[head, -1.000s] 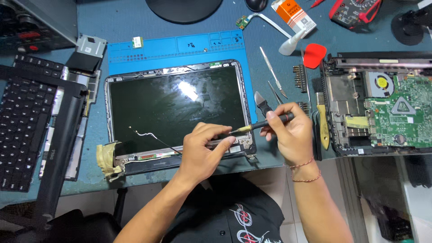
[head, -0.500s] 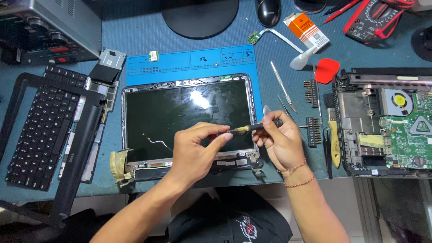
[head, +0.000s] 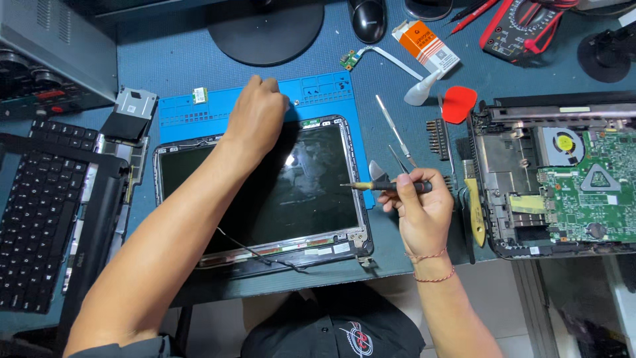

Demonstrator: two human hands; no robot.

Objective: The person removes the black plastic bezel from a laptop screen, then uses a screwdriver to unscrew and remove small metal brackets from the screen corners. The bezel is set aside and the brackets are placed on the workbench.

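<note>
Meanwhile the laptop screen panel [head: 265, 192] lay flat on the blue mat [head: 318, 93] at the middle of the worktop [head: 179, 59], its long axis running left to right. The left hand [head: 257, 116] reached across it to the far top edge, fingers curled down onto the bezel and mat there; whether it pinched anything could not be told. The right hand [head: 417, 205], just beside the panel's right edge, was closed around a small screwdriver [head: 384, 186], tip pointing left toward the panel.
</note>
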